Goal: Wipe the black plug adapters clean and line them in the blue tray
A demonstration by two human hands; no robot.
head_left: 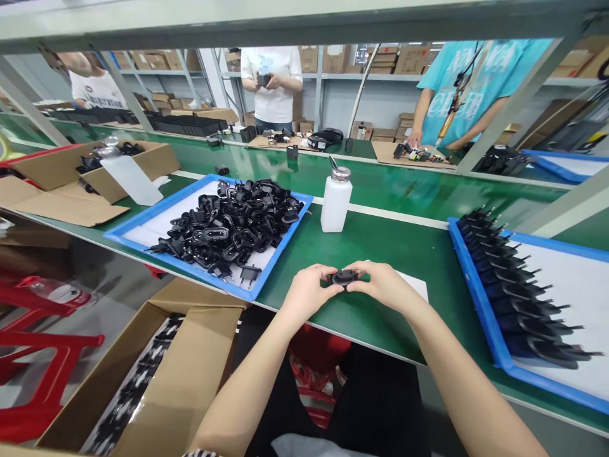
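Observation:
Between my two hands, just above the green table (295,270), is a small black plastic plug part (343,277). The fingertips of my left hand (311,289) pinch its left side, and those of my right hand (380,284) pinch its right side. Left of my hands, a blue-rimmed tray (252,293) holds a heap of black plug parts (238,222). A white sheet (413,285) lies partly behind my right hand. At the right, black plug parts (518,292) stand in a row along the edge of another blue-rimmed tray (480,304).
A white pump bottle (336,202) stands beyond my hands. Another white bottle (130,174) leans by an open carton (162,162) at the left. Below the table edge is a cardboard box (190,355). Several people work across the bench beyond metal posts.

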